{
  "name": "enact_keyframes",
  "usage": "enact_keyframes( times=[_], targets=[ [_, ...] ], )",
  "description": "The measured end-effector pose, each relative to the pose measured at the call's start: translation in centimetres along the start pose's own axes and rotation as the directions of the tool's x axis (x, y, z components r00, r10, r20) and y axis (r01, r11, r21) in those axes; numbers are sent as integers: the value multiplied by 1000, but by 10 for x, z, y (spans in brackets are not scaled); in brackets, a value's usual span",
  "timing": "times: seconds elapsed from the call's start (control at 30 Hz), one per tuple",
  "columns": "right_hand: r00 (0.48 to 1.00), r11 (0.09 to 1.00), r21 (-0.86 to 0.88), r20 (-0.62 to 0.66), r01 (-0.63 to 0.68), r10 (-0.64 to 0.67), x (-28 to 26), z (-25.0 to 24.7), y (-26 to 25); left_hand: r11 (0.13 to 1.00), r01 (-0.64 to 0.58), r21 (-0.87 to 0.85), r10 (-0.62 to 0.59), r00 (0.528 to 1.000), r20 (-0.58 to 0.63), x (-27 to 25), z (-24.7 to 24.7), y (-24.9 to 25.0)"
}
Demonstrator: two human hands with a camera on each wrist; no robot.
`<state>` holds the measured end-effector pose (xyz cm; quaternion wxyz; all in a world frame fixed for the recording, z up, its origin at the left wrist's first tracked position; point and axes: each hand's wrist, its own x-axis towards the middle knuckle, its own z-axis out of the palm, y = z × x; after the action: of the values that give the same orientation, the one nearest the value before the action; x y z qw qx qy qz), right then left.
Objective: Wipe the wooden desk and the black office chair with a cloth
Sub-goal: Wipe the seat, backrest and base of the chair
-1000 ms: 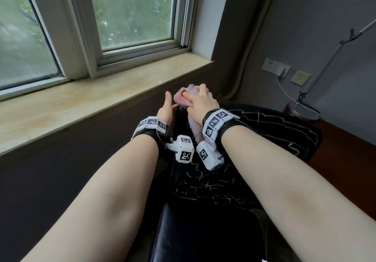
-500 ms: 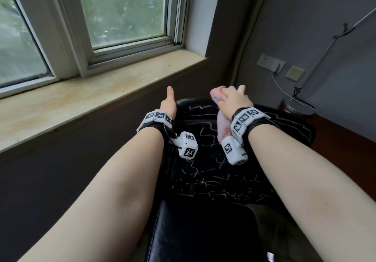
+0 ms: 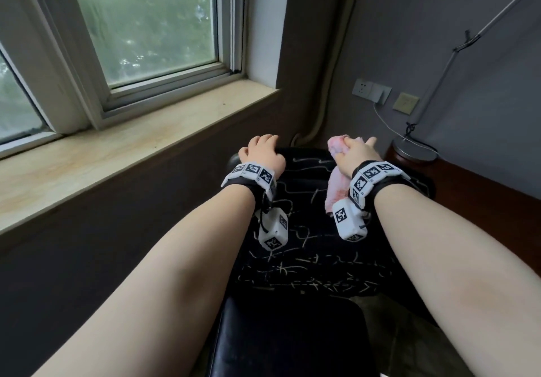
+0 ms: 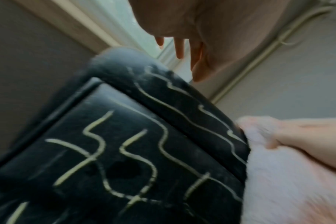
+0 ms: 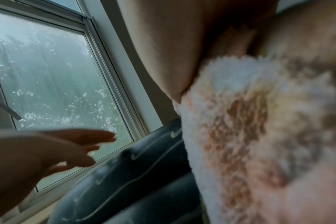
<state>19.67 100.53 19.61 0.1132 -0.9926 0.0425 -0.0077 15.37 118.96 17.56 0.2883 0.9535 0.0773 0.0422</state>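
Both wrist views came out smeared with motion blur. The cloth (image 5: 259, 136) filled the right wrist view as a soft blur and ran off its right and bottom edges. The right hand (image 3: 355, 154) covered the part of the cloth under its palm, so the grip there couldn't be read. The chair (image 3: 307, 259) was cut off at the bottom of the head view. The lamp (image 3: 415, 148) lost its top past the right edge.

Pink cloth (image 3: 336, 183) draped over scratched black office chair's (image 3: 307, 259) backrest top.
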Motion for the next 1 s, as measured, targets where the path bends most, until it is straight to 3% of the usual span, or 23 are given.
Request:
enact_keyframes(
  times=[0.13,0.33,0.7,1.0],
  targets=[
    [999,999,35,21,26,-27,-2,-6,11,958,-254,134,244,966,92,9,20,54],
    [998,996,69,32,51,-54,-3,-11,38,898,-254,359,140,939,315,15,43,87],
    [997,995,63,-21,-73,75,6,-32,127,872,-180,456,81,970,228,21,76,120],
    [955,940,234,-102,-249,278,-12,-24,213,855,-56,516,-17,991,135,18,97,143]
  ],
)
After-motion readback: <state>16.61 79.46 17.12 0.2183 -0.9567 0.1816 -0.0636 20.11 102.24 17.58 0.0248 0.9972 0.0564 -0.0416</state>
